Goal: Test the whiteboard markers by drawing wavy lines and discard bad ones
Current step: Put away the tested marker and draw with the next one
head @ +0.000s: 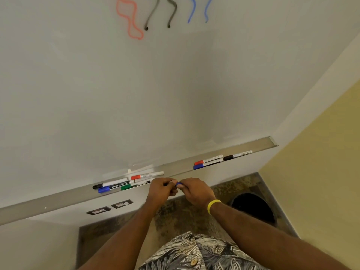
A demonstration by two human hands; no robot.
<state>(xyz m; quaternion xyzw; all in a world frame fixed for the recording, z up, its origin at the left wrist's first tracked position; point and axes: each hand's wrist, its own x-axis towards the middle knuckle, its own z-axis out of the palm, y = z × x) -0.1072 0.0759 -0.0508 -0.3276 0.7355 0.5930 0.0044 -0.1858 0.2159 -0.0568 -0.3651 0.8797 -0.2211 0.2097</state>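
- Buried in the fingers of left hand (161, 189) and right hand (194, 190), frame centre: marker (179, 184), all but a blue bit.
- Cut by the top edge: red squiggle (134, 37), black squiggles (146, 28), blue squiggles (189, 20).
- Too small to read: print on the markers right of centre (212, 160).
- Blurred beyond telling: two dark wall plates (110, 207), lower left.
- Partly behind the right forearm: dark round opening (253, 208), lower right.

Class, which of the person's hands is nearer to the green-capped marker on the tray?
Left. The left hand is just right of the green-capped marker, by its tail; the right hand sits farther right, beyond the blue marker both hold.
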